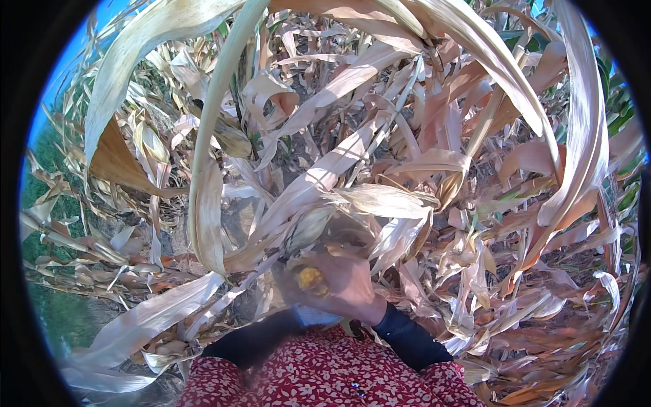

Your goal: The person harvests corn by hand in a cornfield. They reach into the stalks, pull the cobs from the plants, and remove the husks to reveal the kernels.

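My right hand (351,285) is closed around an ear of corn (311,280), its yellow kernels showing at one end in front of my body. Blur and shade obscure my left hand (289,289) beside the ear, so its grip cannot be made out. A pale bluish patch (318,315), perhaps cloth, lies below the hands between the two dark sleeves. Just beyond the hands hangs an ear in a pale dry husk (313,224). Another dry husk (389,201) sticks out to its right.
Dry corn stalks and leaves surround me. A long curled leaf (206,203) arches close to the camera on the left, another leaf (580,152) on the right. Farther left hangs a husked ear (151,142). Fallen leaves (549,346) cover the ground at the right.
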Tool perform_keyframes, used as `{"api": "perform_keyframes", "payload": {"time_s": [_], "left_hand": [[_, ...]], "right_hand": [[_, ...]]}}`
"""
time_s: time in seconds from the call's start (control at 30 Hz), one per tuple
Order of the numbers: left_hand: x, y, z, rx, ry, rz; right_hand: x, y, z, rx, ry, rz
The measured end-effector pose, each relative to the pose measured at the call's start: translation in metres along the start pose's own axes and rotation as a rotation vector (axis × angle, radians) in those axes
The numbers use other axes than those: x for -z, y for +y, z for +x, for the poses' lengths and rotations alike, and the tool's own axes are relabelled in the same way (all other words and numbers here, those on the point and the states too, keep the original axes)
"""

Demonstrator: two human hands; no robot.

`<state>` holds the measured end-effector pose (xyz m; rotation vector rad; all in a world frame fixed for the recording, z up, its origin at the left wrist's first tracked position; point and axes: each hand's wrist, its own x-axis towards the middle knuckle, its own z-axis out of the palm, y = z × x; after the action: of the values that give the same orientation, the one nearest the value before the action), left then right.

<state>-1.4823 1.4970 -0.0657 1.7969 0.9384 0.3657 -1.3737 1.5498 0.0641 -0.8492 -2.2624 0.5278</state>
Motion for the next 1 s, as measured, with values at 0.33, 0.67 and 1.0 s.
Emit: {"api": "perform_keyframes", "payload": {"time_s": [0.33,0.67,1.0], "left_hand": [[0.032,-0.031,-0.086,0.507,0.312,0.749],[0.035,0.017,-0.130,0.477,0.614,0.549],[0.081,0.145,-0.051,-0.213,0.730,0.679]], "right_hand": [[-0.063,0.094,-0.023,-0.325,-0.266,0.325],[0.010,0.106,0.199,0.242,0.218,-0.057],[0.241,-0.015,0.167,0.448,0.704,-0.401]]}}
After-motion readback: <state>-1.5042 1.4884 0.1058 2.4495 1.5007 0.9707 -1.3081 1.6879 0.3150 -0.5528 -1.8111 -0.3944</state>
